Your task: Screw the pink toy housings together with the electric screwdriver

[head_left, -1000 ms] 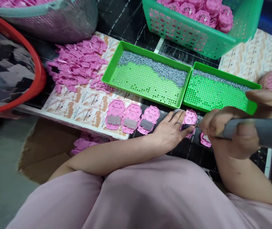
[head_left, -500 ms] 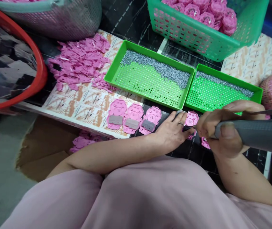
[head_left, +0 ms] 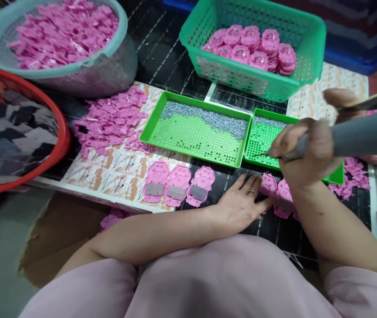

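My left hand [head_left: 241,203] lies flat on the table, fingers spread, wearing a ring. Its fingertips reach the edge of a pink plastic part [head_left: 268,183]; what lies under the palm is hidden. In my right hand [head_left: 307,143] is a grey power screwdriver [head_left: 367,131], its thin bit pointing left over the near corner of the small green tray [head_left: 336,177]. This hand is slightly blurred. Below it sits another pink part [head_left: 284,196], partly covered by my wrist. Left of my left hand, three pink parts with grey pieces, one being this pink plate [head_left: 203,179], stand in a row.
A larger green tray [head_left: 195,157] holds small screws. Behind stands a green basket [head_left: 241,84] of stacked pink pieces. At left are a pink heap [head_left: 112,117], a pale blue basket [head_left: 115,66] and a red basket [head_left: 63,137] of grey pieces. More pink parts [head_left: 349,176] lie at right.
My right hand has lifted the screwdriver away from the pink part beside my left hand, toward the small tray. The left hand stays down. The camera view has tilted upward.
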A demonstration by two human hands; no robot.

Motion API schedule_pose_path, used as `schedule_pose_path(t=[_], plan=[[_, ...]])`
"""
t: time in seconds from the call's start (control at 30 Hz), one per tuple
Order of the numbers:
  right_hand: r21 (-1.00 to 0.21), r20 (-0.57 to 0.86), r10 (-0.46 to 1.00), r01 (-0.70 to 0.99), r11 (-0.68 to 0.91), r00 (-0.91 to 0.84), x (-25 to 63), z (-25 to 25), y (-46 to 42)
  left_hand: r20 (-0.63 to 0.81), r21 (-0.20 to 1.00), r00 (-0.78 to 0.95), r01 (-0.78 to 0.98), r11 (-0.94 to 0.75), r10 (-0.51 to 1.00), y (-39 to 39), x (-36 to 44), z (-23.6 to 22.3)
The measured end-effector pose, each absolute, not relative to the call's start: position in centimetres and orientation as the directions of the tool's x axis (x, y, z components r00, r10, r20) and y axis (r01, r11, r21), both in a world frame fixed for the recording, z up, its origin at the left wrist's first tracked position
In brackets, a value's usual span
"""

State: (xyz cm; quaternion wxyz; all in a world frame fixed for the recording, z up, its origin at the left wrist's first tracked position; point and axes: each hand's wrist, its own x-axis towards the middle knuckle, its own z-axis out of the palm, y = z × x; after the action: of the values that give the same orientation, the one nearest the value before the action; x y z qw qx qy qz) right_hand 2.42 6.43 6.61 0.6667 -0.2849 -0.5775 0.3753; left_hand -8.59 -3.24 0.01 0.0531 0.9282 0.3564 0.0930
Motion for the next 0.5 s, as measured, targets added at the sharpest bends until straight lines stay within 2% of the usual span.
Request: schedule_pose_path(t=[0.07, 0.17, 0.37, 0.5], plan=[[-0.782, 0.576, 0.810, -0.217, 0.584, 0.107, 1.6, 5.4, 7.1, 0.187, 0.173, 0.721, 0.644, -0.745, 0.667, -3.1, -8.7, 0.4], [-0.784, 0.578, 0.816, -0.263, 0.562, 0.020, 1.0, 4.1, 7.6, 0.269, 0.143, 0.711, 0.638, -0.757, 0.650, -2.5, -9.8, 1.2], [-0.796, 0.574, 0.816, -0.283, 0.535, -0.071, 1.5, 4.2, 7.7, 0.271, 0.151, 0.613, 0.735, -0.661, 0.742, -1.1, -13.1, 2.0], [-0.796, 0.533, 0.845, -0.306, 0.522, 0.055, 2.0, 6.6, 6.8, 0.262, 0.172, 0.525, 0.801, -0.574, 0.810, -0.6, -14.2, 2.2]])
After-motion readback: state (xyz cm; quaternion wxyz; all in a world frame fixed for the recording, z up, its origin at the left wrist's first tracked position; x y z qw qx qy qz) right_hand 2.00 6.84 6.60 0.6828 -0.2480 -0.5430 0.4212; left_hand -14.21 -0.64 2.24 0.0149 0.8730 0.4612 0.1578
